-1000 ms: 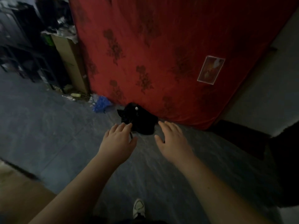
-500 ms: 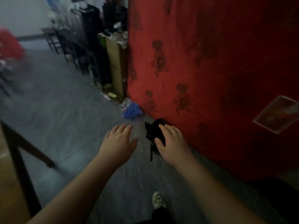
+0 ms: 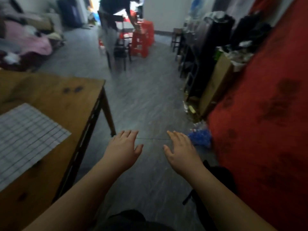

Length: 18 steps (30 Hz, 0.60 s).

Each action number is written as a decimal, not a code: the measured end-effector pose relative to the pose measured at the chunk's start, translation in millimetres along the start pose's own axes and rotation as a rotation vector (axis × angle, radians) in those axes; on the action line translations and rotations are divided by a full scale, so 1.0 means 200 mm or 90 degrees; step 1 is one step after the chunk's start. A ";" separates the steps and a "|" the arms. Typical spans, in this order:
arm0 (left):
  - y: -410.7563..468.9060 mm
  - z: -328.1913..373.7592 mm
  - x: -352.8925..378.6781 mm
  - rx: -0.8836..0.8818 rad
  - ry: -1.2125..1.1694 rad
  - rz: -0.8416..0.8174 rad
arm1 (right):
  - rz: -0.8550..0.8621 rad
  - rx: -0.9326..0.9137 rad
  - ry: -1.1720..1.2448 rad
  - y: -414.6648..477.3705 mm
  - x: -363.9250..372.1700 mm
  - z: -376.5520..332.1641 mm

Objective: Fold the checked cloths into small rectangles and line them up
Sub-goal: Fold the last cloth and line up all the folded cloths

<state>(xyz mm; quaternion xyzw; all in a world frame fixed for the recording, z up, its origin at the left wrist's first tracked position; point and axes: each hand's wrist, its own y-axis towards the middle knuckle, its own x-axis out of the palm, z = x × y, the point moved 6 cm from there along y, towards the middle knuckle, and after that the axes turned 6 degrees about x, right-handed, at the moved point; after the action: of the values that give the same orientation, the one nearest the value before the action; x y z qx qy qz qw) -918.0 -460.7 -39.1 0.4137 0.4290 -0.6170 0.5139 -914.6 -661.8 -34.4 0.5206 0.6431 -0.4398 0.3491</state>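
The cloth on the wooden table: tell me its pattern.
The cloth is white with a dark grid check, seen in the head view.

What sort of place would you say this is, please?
Probably a cluttered room in a home: a brown wooden table bearing a white checked cloth, red plastic stools beside a dark chair, and a heap of pink fabric.

Your hands hover empty over the grey floor.

Your left hand point(image 3: 122, 150) and right hand point(image 3: 180, 150) reach forward, fingers straight, palms down. Left of your left hand, a checked cloth point(image 3: 25, 139) lies flat on the worktop point(image 3: 66, 100). Right of your right hand stands a red mattress point(image 3: 263, 130).
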 end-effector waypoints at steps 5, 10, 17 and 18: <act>0.04 -0.38 -0.06 -0.126 -0.011 0.021 | -0.068 -0.129 -0.018 0.30 0.12 -0.37; 0.10 -0.86 -0.17 -0.252 -0.049 0.070 | -0.114 -0.255 -0.036 0.59 0.27 -0.89; 0.06 -1.67 -0.23 -0.413 -0.098 0.078 | -0.192 -0.376 -0.100 0.96 0.64 -1.63; 0.05 -1.78 -0.24 -0.437 -0.102 0.077 | -0.199 -0.391 -0.106 1.00 0.70 -1.72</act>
<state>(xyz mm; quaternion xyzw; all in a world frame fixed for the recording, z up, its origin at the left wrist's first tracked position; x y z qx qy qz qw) -878.0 -108.9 -96.3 0.1922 0.5442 -0.4359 0.6906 -746.1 -276.1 -75.3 0.2489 0.7867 -0.3149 0.4690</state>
